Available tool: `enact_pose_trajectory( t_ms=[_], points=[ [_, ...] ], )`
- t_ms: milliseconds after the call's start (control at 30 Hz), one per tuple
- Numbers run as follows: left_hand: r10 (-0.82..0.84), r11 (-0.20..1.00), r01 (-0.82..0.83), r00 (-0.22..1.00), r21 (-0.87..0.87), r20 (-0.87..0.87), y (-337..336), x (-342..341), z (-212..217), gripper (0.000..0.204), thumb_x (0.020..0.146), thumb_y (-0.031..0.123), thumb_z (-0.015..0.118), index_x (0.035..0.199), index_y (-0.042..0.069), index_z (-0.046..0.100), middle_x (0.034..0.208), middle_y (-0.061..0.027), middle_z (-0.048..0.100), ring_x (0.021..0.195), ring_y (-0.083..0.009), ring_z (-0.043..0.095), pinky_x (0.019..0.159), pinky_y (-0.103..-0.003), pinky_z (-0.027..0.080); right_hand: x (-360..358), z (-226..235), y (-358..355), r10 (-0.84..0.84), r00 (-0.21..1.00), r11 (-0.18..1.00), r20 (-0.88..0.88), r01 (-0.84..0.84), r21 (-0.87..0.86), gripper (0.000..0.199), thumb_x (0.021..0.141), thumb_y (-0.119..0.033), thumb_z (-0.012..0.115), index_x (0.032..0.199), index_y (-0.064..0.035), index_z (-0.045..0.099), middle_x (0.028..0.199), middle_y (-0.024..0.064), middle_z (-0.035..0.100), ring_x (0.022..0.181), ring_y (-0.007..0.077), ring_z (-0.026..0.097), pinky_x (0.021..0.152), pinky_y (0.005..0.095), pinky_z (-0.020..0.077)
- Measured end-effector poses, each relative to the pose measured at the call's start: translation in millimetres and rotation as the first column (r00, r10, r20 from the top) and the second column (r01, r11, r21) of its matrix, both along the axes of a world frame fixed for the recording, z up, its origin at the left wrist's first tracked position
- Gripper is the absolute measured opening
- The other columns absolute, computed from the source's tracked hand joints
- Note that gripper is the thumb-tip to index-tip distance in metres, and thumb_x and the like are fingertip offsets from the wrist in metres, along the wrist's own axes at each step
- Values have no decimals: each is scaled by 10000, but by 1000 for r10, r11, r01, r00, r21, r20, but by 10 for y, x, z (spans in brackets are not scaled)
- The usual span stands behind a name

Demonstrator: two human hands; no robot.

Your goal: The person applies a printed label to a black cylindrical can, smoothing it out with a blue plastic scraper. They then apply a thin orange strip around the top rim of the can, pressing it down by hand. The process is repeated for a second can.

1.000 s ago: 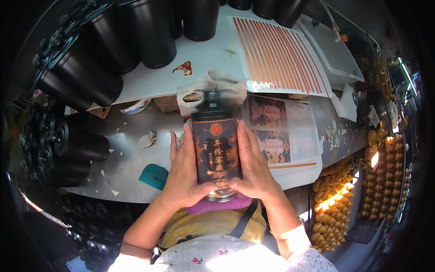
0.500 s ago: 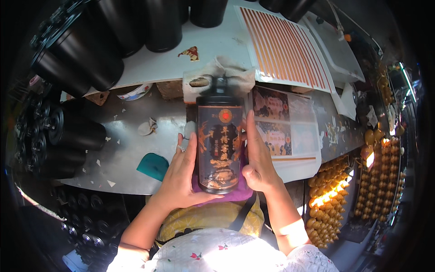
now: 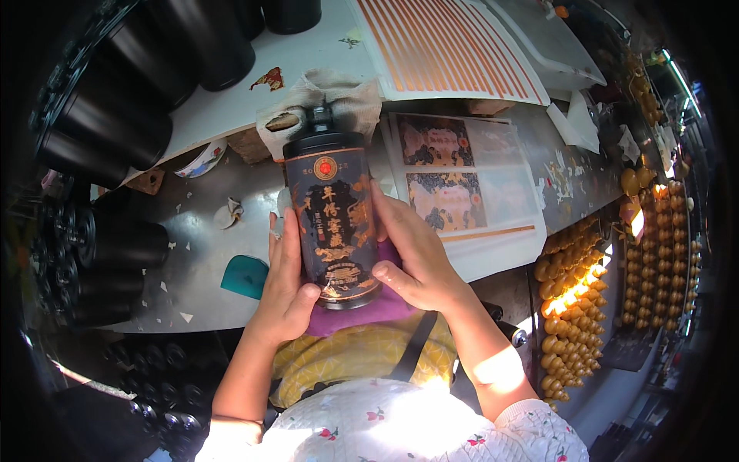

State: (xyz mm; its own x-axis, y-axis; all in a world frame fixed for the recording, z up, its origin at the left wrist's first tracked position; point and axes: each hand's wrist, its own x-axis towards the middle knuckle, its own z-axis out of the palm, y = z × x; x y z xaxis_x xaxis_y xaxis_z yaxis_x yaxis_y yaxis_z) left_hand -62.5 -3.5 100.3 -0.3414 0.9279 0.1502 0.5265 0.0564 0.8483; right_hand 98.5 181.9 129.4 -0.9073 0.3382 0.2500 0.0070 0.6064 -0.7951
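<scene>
Two grey worktops (image 3: 192,231) meet beneath me, with black bottles (image 3: 123,123) left and orange-striped label sheets (image 3: 454,46) ahead. My left hand (image 3: 289,289) and right hand (image 3: 416,258) press spread fingers around the dark labelled bottle (image 3: 335,219), above a purple cloth (image 3: 362,312).

Dark labelled bottle (image 3: 333,219), held between left hand (image 3: 286,285) and right hand (image 3: 416,258), has shifted slightly toward 12 o'clock and tilted its cap toward 11 o'clock; the right thumb now lies across its lower label.
</scene>
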Motion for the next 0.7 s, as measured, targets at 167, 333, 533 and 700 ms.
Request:
enact_pose_trajectory(
  t_ms=[167,333,533,700],
  points=[
    [20,1000,-20,1000,6,4,22,31,98,984,964,698,325,1587,9,0,1610,-240,218,1501,-498,12,1196,-573,-33,40,-5,4,1,999,1000,32,-1,12,894,942,-499,575,1574,-6,177,1422,269,436,1280,447,467,1033,464,426],
    [-8,999,10,997,33,-82,24,-6,116,950,978,652,352,1585,-3,27,1563,-259,295,1494,-499,62,1193,-573,-55,48,-32,14,43,997,998,-57,-40,47,898,911,-456,631,1586,-62,188,1498,243,352,1322,434,441,1053,455,425],
    [24,998,-18,994,53,-105,43,-12,146,919,983,595,371,1570,-39,55,1458,-269,425,1403,-422,357,1196,-605,-69,49,76,-8,40,999,992,-17,-38,123,952,849,-407,704,1587,-74,201,1520,220,331,1337,415,437,1049,440,439],
    [-11,996,28,980,82,-200,109,-127,193,995,956,650,383,1561,-61,39,1457,-271,423,1403,-420,355,1197,-602,-64,24,45,24,15,998,992,-56,-8,123,978,835,-431,717,1586,-72,204,1522,223,323,1353,415,424,1054,443,440]
  ],
)
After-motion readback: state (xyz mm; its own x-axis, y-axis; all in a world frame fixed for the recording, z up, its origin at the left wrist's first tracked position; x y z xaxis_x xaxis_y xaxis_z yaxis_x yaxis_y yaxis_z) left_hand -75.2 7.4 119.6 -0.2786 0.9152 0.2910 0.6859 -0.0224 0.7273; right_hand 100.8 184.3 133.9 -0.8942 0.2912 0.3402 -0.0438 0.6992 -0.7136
